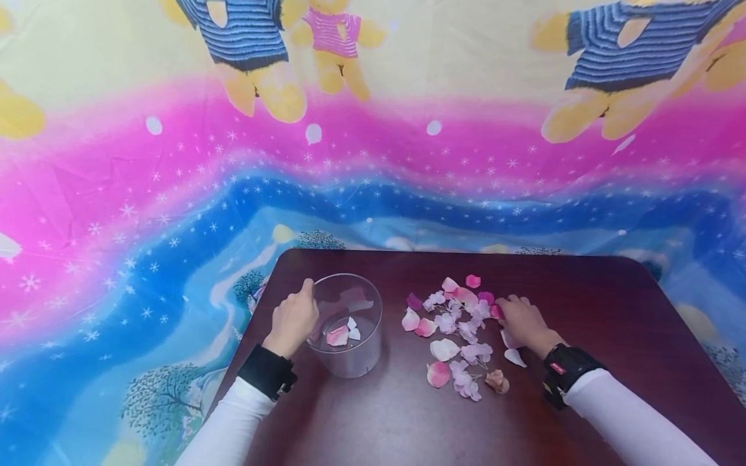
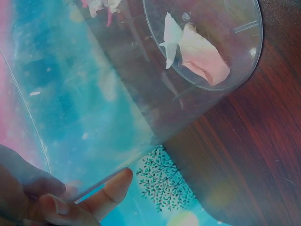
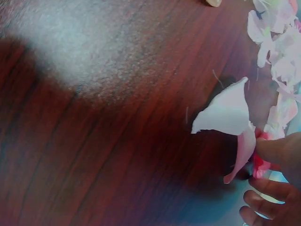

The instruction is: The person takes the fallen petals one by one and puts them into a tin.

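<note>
A clear round container (image 1: 351, 366) stands on the table, with a pink-white petal (image 2: 204, 54) and a small white piece (image 2: 171, 40) on its bottom. My left hand (image 1: 293, 320) grips its wall at the left rim, thumb and fingers on either side of the plastic. To the right lies a loose spread of petals and pale pink flower clusters (image 1: 466, 331). At the spread's right edge my right hand (image 1: 526, 325) pinches a deep pink petal (image 3: 261, 165) between thumb and forefinger. Just beside those fingers are a white petal (image 3: 225, 110) and a pale pink petal (image 3: 243, 153).
The dark brown wooden table (image 1: 408, 427) has rounded far corners. A printed cloth (image 1: 373, 149) with bears and snowflakes hangs behind it and to its sides. A brownish petal (image 1: 497, 382) lies at the near right of the spread, a bright pink petal (image 1: 473, 281) at its far side.
</note>
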`<state>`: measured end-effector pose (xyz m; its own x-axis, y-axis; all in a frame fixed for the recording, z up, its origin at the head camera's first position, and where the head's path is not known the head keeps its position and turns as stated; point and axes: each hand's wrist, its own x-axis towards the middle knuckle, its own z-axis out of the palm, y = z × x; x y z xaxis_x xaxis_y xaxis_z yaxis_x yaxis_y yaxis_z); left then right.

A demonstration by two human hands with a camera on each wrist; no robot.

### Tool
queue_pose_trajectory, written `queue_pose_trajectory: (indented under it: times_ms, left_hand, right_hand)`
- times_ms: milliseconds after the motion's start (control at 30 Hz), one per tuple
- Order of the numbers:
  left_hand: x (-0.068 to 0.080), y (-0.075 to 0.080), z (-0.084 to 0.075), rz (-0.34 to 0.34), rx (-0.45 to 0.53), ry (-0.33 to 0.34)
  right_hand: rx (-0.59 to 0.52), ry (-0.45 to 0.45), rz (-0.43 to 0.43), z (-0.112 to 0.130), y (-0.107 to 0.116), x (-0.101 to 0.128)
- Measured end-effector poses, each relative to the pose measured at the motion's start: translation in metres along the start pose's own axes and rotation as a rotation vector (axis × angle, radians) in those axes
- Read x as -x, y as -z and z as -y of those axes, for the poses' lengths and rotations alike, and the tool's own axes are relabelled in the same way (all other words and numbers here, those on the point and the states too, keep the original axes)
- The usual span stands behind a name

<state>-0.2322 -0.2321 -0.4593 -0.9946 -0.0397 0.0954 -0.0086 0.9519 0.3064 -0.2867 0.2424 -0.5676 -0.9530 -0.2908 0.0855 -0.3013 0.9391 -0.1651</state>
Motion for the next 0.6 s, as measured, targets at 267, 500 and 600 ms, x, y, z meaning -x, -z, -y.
queue_pose_trajectory:
  times_ms: [267,500,600]
  left_hand:
    - [-0.0002,0.0003,-0.0001,-0.001,0.001,0.003]
    - [0.0002,0.0006,-0.0005,0.001,0.006,0.006]
    - [0.0003,0.0006,-0.0003,0.003,0.005,0.007]
  right_hand:
    - [-0.04,-0.052,0.035,0.0002,0.0011,-0.0044]
    - [-0.118,-0.112,0.078,-0.0018,0.0056,-0.0062]
    - [-0.127,-0.12,0.08,-0.0026,0.0046,-0.0069]
